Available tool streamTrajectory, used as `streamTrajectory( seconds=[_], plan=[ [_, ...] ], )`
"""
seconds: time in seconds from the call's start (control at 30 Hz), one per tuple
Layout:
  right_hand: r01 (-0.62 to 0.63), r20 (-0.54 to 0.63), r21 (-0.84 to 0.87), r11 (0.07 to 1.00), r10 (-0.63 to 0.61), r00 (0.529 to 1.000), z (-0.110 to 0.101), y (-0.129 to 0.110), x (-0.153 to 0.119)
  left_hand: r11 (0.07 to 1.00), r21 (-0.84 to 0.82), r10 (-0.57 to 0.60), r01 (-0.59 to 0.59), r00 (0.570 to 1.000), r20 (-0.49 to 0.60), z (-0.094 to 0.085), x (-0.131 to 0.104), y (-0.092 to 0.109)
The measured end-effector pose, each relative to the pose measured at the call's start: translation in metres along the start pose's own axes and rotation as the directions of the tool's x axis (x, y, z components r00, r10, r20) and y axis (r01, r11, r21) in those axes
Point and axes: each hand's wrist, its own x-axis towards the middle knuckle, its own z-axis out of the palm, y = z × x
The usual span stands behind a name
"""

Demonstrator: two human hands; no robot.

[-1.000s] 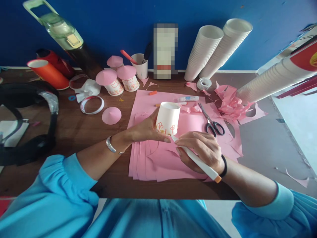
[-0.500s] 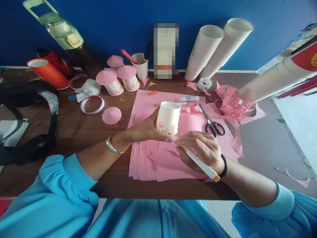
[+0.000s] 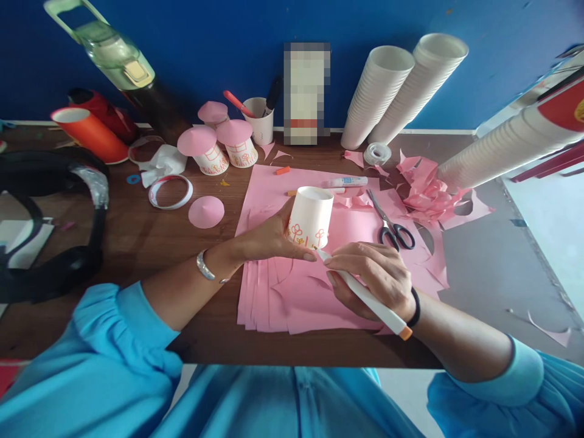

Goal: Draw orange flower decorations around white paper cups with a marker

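Observation:
My left hand (image 3: 278,234) is closed round a white paper cup (image 3: 311,210), held upside down over the pink paper sheets (image 3: 310,304). Red and yellow flowers are drawn along the cup's lower edge. In my right hand (image 3: 371,277) is a white marker (image 3: 371,299) with an orange end, its tip at the cup's rim beside my left thumb. Scissors (image 3: 390,228) with black handles lie open on the paper, right of the cup. Behind the cup are a glue stick (image 3: 349,181), an orange marker cap (image 3: 282,170) and another marker, partly hidden.
Several cups with pink cone roofs (image 3: 235,131) stand at the back left, near a loose pink cone (image 3: 206,212) and a tape roll (image 3: 170,191). Stacked white cups (image 3: 378,91) lean on the blue wall. Crumpled pink scraps (image 3: 429,188) lie right; black headphones (image 3: 98,225) lie left.
The marker's back end has swung slightly to the right and down with my right hand, its tip still at the cup's rim. My left hand and the cup are nearly unmoved.

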Motion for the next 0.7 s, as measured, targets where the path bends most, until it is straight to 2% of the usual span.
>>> streamTrajectory(
  seconds=[0.7],
  plan=[
    [0.015, 0.010, -0.026, 1.000, -0.014, 1.000, 0.0024, 0.0025, 0.0002, 0.999, 0.030, 0.030, -0.030, 0.999, 0.017, -0.0004, 0.0018, -0.0004]
  ],
)
